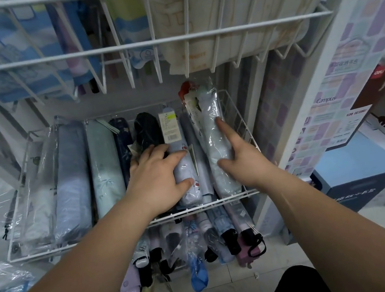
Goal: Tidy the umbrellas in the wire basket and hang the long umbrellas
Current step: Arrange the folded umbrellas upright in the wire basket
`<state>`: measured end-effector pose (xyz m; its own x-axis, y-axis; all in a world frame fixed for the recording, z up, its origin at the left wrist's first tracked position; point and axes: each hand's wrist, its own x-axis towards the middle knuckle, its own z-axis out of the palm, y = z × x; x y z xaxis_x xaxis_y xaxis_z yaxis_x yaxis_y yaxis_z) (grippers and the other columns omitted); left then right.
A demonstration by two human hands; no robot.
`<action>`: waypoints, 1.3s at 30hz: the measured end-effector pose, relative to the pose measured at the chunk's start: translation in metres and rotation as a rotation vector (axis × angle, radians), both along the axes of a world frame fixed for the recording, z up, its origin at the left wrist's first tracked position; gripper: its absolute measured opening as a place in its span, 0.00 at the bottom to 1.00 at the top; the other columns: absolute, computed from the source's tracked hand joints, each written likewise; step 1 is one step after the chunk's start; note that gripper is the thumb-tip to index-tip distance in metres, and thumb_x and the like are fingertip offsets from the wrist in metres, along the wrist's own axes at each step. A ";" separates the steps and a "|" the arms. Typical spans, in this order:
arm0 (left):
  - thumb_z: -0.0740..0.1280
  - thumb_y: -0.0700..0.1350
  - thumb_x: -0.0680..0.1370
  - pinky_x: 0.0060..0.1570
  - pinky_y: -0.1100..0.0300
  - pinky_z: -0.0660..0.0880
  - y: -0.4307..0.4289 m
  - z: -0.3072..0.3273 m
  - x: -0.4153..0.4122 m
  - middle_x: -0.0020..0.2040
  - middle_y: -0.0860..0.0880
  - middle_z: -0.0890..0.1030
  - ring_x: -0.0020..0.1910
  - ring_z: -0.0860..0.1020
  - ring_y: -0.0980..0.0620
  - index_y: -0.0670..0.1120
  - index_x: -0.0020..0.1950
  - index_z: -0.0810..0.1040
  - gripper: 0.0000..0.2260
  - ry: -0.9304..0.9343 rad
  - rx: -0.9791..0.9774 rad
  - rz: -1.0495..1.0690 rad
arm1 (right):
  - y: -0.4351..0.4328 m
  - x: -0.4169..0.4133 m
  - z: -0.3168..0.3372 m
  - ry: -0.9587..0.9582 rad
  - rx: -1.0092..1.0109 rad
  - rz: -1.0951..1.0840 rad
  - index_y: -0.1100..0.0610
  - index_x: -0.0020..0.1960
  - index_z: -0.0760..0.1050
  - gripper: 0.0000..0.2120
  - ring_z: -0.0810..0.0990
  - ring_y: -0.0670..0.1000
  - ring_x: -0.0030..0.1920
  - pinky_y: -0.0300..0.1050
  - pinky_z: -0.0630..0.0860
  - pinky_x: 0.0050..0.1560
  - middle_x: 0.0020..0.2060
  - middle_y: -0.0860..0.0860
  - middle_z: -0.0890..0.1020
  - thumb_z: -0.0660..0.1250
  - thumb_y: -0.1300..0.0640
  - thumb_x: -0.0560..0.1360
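So, at the far left of the white wire basket [124, 230] lies a white folded umbrella [35, 205] in a clear sleeve. Beside it come a lavender-grey umbrella [70, 181], a pale green umbrella [104, 168] and a navy floral umbrella [122, 142], all side by side, running from near to far.

Next is a black umbrella [148, 129], partly under the left hand [153, 177], which lies palm down with its fingers spread and loose. The outer fingers reach over the black one, while forefinger and thumb rest on the cherry-print umbrella [184, 170] just to the right, which carries a paper label at its far end. A grey umbrella [192, 143] lies between that and the sleeved pale umbrella [211, 132], which is tilted, its red-topped far end raised above the basket's far wall.

The right hand [241, 155] holds this tilted one: forefinger straight along its top, thumb pressed across its near part, the other fingers hidden behind it.

Above, on the far side, an upper wire rack [168, 39] carries blue, white and cream cloth. Below the basket's near rim, a lower row of folded umbrellas [224, 237] shows its handles. To the right stand a printed panel marked Campus [332, 102] and a blue box [359, 176].
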<state>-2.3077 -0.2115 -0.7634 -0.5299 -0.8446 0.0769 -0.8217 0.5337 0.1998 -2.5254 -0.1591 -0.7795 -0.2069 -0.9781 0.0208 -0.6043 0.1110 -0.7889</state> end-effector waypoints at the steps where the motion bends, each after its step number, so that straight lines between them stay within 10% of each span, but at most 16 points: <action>1: 0.67 0.64 0.75 0.76 0.41 0.56 0.000 0.002 -0.003 0.78 0.53 0.62 0.78 0.57 0.47 0.61 0.78 0.63 0.32 0.015 -0.006 -0.013 | 0.002 -0.001 -0.001 -0.067 -0.004 -0.005 0.22 0.73 0.47 0.44 0.84 0.49 0.42 0.45 0.81 0.40 0.76 0.45 0.68 0.66 0.61 0.78; 7: 0.65 0.62 0.78 0.77 0.34 0.47 -0.002 0.000 -0.022 0.83 0.53 0.51 0.82 0.48 0.50 0.59 0.79 0.61 0.31 -0.150 0.055 -0.173 | 0.004 -0.007 -0.005 -0.300 0.003 -0.060 0.27 0.76 0.50 0.41 0.71 0.45 0.26 0.42 0.71 0.29 0.55 0.43 0.80 0.61 0.63 0.78; 11: 0.66 0.61 0.78 0.77 0.35 0.48 -0.003 -0.003 -0.022 0.83 0.54 0.54 0.81 0.50 0.49 0.58 0.78 0.65 0.29 -0.134 0.064 -0.162 | 0.001 -0.009 -0.006 -0.345 -0.011 -0.029 0.26 0.74 0.53 0.39 0.80 0.41 0.37 0.41 0.76 0.41 0.70 0.44 0.75 0.61 0.63 0.77; 15: 0.67 0.55 0.79 0.74 0.47 0.63 -0.003 0.002 -0.026 0.75 0.50 0.70 0.74 0.66 0.46 0.52 0.75 0.70 0.25 0.165 0.008 -0.122 | 0.005 -0.011 -0.006 -0.355 -0.030 0.029 0.26 0.74 0.55 0.39 0.81 0.36 0.45 0.38 0.77 0.49 0.71 0.43 0.74 0.63 0.63 0.78; 19: 0.67 0.51 0.80 0.67 0.54 0.72 -0.001 0.012 -0.041 0.69 0.52 0.76 0.65 0.76 0.51 0.54 0.77 0.68 0.24 0.561 0.226 -0.023 | 0.007 -0.004 -0.004 -0.360 -0.109 0.037 0.32 0.78 0.54 0.41 0.71 0.44 0.73 0.55 0.69 0.74 0.76 0.38 0.66 0.69 0.60 0.76; 25: 0.64 0.47 0.82 0.64 0.52 0.76 -0.002 0.011 -0.064 0.72 0.53 0.74 0.64 0.78 0.53 0.66 0.80 0.52 0.32 0.932 0.505 0.072 | -0.004 0.012 0.009 -0.369 -0.147 0.052 0.47 0.81 0.56 0.38 0.83 0.47 0.59 0.51 0.81 0.60 0.64 0.51 0.80 0.72 0.56 0.77; 30: 0.65 0.38 0.81 0.60 0.53 0.79 -0.009 0.020 -0.051 0.70 0.51 0.76 0.61 0.80 0.52 0.60 0.80 0.58 0.32 1.161 0.593 0.200 | -0.018 0.025 0.029 -0.170 -0.067 0.166 0.51 0.79 0.61 0.32 0.80 0.46 0.59 0.41 0.76 0.61 0.61 0.49 0.81 0.69 0.50 0.79; 34: 0.67 0.40 0.80 0.64 0.54 0.77 -0.016 0.024 -0.023 0.73 0.52 0.73 0.64 0.78 0.54 0.61 0.79 0.61 0.32 1.036 0.454 0.260 | -0.031 0.019 0.027 0.003 -0.149 -0.073 0.50 0.73 0.73 0.22 0.75 0.55 0.68 0.48 0.71 0.70 0.69 0.55 0.75 0.65 0.48 0.80; 37: 0.67 0.44 0.81 0.46 0.71 0.75 -0.019 0.033 -0.003 0.76 0.54 0.70 0.54 0.78 0.58 0.64 0.78 0.61 0.30 0.838 0.306 0.279 | -0.037 0.015 0.017 -0.009 -0.029 -0.199 0.44 0.76 0.65 0.26 0.76 0.58 0.66 0.44 0.73 0.63 0.72 0.56 0.71 0.66 0.51 0.80; 39: 0.66 0.48 0.81 0.46 0.65 0.74 -0.023 0.035 0.008 0.75 0.48 0.71 0.49 0.80 0.51 0.65 0.78 0.59 0.29 0.565 0.195 0.295 | -0.038 0.014 0.010 0.012 0.044 -0.192 0.40 0.78 0.58 0.29 0.79 0.59 0.61 0.44 0.75 0.57 0.70 0.55 0.74 0.65 0.53 0.81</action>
<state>-2.3000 -0.2349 -0.7283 -0.1974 -0.9746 0.1061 -0.6687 0.2130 0.7124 -2.5116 -0.1968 -0.7696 -0.3896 -0.9208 -0.0178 -0.5781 0.2596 -0.7736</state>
